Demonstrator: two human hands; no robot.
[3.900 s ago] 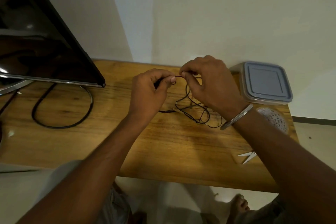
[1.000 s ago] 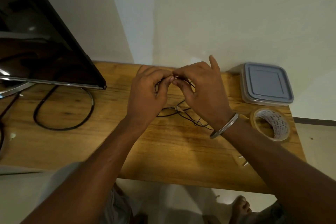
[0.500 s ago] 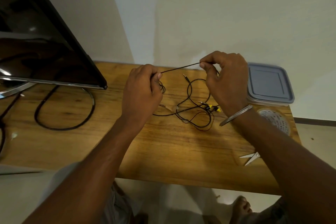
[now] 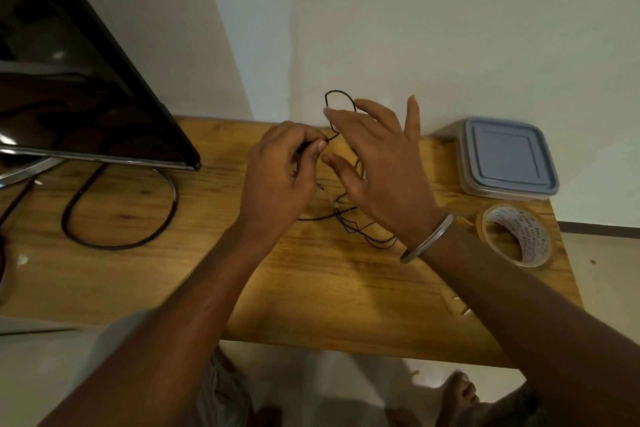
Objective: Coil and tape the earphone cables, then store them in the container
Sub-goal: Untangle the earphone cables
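A thin black earphone cable [image 4: 360,229] lies tangled on the wooden table [image 4: 311,288]. My left hand [image 4: 280,173] pinches one end of it between thumb and forefinger above the table. From that pinch a loop of the cable [image 4: 337,95] rises and passes behind the fingers of my right hand [image 4: 377,163]. The right hand is spread, fingers apart, with the loop running around them. A container with a grey lid [image 4: 505,158] stands shut at the back right. A roll of tape [image 4: 516,236] lies in front of it.
A dark monitor [image 4: 69,87] on a metal stand fills the left, with a thick black cord [image 4: 117,218] looped on the table beneath it. White scissor tips [image 4: 462,307] show beside my right forearm. A wall stands right behind the table.
Half a second ago my right hand pinched the cable pulled taut to the right. Now it has moved back toward the left hand with fingers spread, and the cable forms a raised loop.
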